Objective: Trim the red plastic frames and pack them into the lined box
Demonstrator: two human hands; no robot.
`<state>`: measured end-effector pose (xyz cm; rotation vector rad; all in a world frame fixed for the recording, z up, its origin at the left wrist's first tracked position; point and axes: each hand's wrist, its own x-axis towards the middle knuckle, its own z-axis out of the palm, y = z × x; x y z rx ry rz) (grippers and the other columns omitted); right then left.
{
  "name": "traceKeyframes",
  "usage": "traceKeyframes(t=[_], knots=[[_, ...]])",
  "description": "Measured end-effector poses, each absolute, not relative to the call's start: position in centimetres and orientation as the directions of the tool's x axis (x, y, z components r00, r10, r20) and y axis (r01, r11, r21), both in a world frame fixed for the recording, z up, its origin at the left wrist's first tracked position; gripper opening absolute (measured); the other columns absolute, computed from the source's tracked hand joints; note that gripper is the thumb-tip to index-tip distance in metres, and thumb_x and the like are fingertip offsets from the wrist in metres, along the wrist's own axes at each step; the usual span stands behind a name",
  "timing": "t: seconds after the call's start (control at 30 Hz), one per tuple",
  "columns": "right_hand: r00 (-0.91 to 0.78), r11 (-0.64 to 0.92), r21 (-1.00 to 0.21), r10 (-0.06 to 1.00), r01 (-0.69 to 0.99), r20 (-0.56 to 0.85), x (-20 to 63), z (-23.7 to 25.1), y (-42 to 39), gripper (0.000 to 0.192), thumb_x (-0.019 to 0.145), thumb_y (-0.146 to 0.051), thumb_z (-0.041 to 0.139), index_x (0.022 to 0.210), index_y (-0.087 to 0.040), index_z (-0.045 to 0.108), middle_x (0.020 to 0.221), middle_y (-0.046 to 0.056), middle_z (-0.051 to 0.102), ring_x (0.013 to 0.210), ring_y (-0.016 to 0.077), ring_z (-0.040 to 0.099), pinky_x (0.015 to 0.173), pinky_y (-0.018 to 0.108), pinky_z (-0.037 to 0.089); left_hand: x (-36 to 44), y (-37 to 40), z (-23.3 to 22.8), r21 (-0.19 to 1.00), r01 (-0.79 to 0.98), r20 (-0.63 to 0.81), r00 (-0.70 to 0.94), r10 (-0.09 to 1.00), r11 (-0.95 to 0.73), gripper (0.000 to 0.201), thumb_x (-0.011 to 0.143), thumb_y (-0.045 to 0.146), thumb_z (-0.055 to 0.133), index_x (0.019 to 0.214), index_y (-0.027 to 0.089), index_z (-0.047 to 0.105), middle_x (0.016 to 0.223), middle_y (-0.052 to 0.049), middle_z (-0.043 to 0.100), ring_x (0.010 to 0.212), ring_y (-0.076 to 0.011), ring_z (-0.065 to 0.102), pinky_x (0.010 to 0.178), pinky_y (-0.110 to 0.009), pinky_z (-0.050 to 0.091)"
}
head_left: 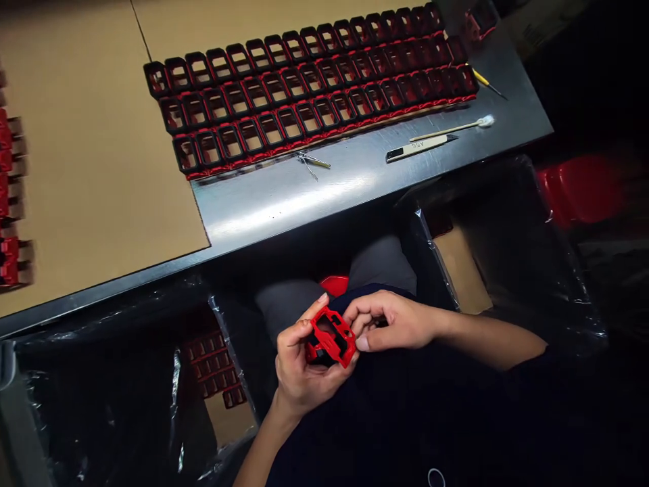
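My left hand (299, 368) grips a small red plastic frame part (332, 337) over my lap, below the table edge. My right hand (393, 321) pinches the same part at its right side with curled fingers. On the metal table (284, 196) above, three long rows of the same red and black frame parts (309, 95) lie side by side on brown cardboard (101, 169).
Tweezers (311, 161), a craft knife (420, 146) and a swab stick (456, 127) lie on the bare metal near the rows. A plastic-lined box (213, 368) at lower left holds more red parts. Another lined box (487, 250) stands at right. More parts (10, 196) line the left edge.
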<state>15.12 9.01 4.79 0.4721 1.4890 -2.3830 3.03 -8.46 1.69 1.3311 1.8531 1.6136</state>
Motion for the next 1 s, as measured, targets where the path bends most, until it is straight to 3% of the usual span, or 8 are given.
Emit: traceKeyframes(t=[0.2, 0.33, 0.47, 0.6, 0.8, 1.0], knots=[[-0.883, -0.644, -0.63, -0.166, 0.435, -0.44, 14.6, 3.5, 8.7, 0.041, 0.075, -0.037, 0.082, 0.1, -0.01, 0.065, 0.074, 0.001, 0.073, 0.062, 0.0085, 0.064, 0.065, 0.021, 0.049, 3.5, -8.9, 1.5, 0.943, 0.326, 0.243, -0.546, 0.802, -0.064, 0.069, 0.074, 0.025, 0.083, 0.127, 0.02, 0.04, 0.126, -0.02, 0.065, 0.116, -0.0301, 0.068, 0.089, -0.043, 0.06], [-0.862, -0.705, -0.55, -0.176, 0.448, -0.476, 14.7, 3.3, 8.5, 0.044, 0.071, -0.035, 0.086, 0.101, -0.011, 0.065, 0.075, 0.0, 0.073, 0.064, 0.008, 0.066, 0.065, 0.02, 0.05, 3.7, -9.1, 1.3, 0.962, 0.272, 0.161, -0.568, 0.807, -0.001, 0.075, 0.076, 0.033, 0.082, 0.135, 0.021, 0.037, 0.129, -0.02, 0.064, 0.113, -0.0288, 0.069, 0.088, -0.041, 0.061], [-0.86, -0.715, -0.536, -0.184, 0.45, -0.476, 14.7, 3.4, 8.5, 0.046, 0.071, -0.035, 0.087, 0.103, -0.011, 0.065, 0.074, 0.0, 0.073, 0.06, 0.008, 0.065, 0.064, 0.021, 0.051, 3.4, -9.1, 1.3, 0.95, 0.311, 0.139, -0.519, 0.843, 0.034, 0.094, 0.079, 0.041, 0.078, 0.152, 0.021, 0.022, 0.133, -0.022, 0.063, 0.114, -0.0277, 0.069, 0.093, -0.041, 0.059], [-0.854, -0.722, -0.533, -0.156, 0.441, -0.496, 14.6, 3.3, 8.4, 0.048, 0.069, -0.036, 0.088, 0.102, -0.012, 0.064, 0.071, -0.001, 0.073, 0.057, 0.0077, 0.064, 0.061, 0.021, 0.051, 3.2, -8.8, 1.7, 0.958, 0.283, 0.118, -0.508, 0.853, 0.036, 0.081, 0.081, 0.043, 0.075, 0.147, 0.022, 0.034, 0.135, -0.019, 0.062, 0.12, -0.0275, 0.066, 0.095, -0.039, 0.058], [-0.842, -0.735, -0.533, -0.094, 0.419, -0.532, 14.6, 3.3, 8.2, 0.048, 0.064, -0.032, 0.092, 0.097, -0.012, 0.063, 0.068, -0.003, 0.072, 0.061, 0.0079, 0.066, 0.065, 0.02, 0.053, 3.4, -8.7, 2.0, 0.979, 0.191, 0.039, -0.515, 0.856, 0.07, 0.077, 0.079, 0.039, 0.077, 0.143, 0.024, 0.036, 0.133, -0.016, 0.064, 0.104, -0.0216, 0.071, 0.086, -0.032, 0.06], [-0.858, -0.729, -0.555, -0.087, 0.401, -0.506, 14.5, 3.2, 8.4, 0.046, 0.077, -0.049, 0.08, 0.098, -0.012, 0.063, 0.075, 0.001, 0.073, 0.064, 0.0124, 0.072, 0.061, 0.022, 0.057, 3.5, -8.6, 1.6, 0.988, 0.147, 0.044, -0.52, 0.853, 0.039, 0.076, 0.081, 0.036, 0.075, 0.144, 0.025, 0.034, 0.132, -0.015, 0.064, 0.116, -0.024, 0.067, 0.097, -0.036, 0.056]])
